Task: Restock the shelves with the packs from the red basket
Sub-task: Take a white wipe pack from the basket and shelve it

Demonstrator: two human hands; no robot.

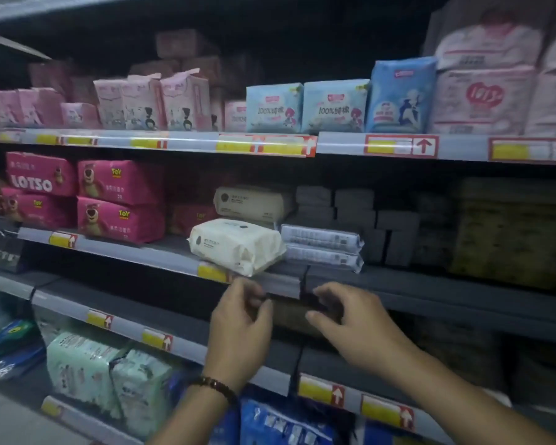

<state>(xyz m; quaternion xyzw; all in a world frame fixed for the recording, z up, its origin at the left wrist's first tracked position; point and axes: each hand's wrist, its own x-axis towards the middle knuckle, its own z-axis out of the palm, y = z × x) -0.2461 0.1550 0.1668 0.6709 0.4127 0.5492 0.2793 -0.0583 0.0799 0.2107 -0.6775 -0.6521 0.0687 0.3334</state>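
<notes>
Both my hands hold a dark, flat pack [294, 311] between them, just below the front edge of the middle shelf [398, 277]. My left hand [241, 329] grips its left end and wears a beaded bracelet. My right hand [344, 319] pinches its right end. The pack is dim and partly hidden by my fingers. A cream pack [235, 245] lies on the shelf right above my hands, overhanging the edge. The red basket is out of view.
Grey flat packs [321, 242] and dark stacked packs [382, 226] sit right of the cream pack. Pink bear packs [116, 200] fill the left. Blue packs [305, 106] stand on the upper shelf. Green packs [109, 380] and blue packs [276, 425] sit on the lower shelves.
</notes>
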